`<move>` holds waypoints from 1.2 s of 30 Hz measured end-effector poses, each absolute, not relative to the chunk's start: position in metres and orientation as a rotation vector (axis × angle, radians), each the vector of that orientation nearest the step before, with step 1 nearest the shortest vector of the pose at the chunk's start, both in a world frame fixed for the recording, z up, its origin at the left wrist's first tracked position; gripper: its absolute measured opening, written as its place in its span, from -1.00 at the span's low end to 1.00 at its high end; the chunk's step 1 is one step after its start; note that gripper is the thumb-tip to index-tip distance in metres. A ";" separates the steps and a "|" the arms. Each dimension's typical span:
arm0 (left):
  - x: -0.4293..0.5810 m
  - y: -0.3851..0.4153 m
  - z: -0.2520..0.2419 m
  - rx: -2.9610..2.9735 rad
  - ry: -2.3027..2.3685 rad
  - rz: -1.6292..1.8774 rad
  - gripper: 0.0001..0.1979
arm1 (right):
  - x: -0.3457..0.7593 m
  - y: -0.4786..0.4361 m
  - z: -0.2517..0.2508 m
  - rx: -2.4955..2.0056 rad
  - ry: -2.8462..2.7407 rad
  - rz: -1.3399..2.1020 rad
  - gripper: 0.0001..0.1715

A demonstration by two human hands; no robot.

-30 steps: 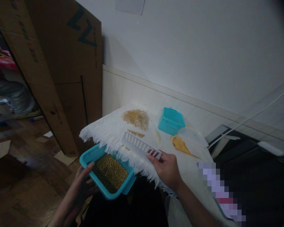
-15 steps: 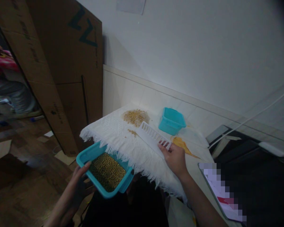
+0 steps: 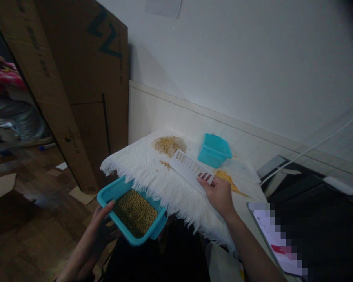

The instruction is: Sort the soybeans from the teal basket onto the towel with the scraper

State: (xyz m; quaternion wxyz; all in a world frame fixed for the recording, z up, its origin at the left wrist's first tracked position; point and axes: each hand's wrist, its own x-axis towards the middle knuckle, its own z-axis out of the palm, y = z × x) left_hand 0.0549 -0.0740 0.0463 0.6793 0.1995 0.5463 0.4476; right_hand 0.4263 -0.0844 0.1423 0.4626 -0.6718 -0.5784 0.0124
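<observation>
Much of the beans already sits in the teal tub (image 3: 132,211) at lower centre of the frame, held just below the fringed edge of the white cloth (image 3: 153,176) by the left hand (image 3: 98,231), fingers wrapped on its rim. A smaller pile of beans (image 3: 169,144) remains on the cloth near centre. The right hand (image 3: 219,194) pinches a white slotted scraper (image 3: 190,170) lying beside that pile. A second teal tub (image 3: 214,150), right of centre, looks empty.
</observation>
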 end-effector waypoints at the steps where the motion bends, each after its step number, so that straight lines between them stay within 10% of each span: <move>1: 0.055 -0.074 0.046 0.460 1.218 1.000 -0.12 | 0.427 -0.084 0.143 -1.652 -1.425 0.041 -0.57; 36: 0.051 -0.072 0.039 0.433 1.179 0.984 -0.08 | 0.394 -0.091 0.155 -1.386 -1.564 0.436 -0.66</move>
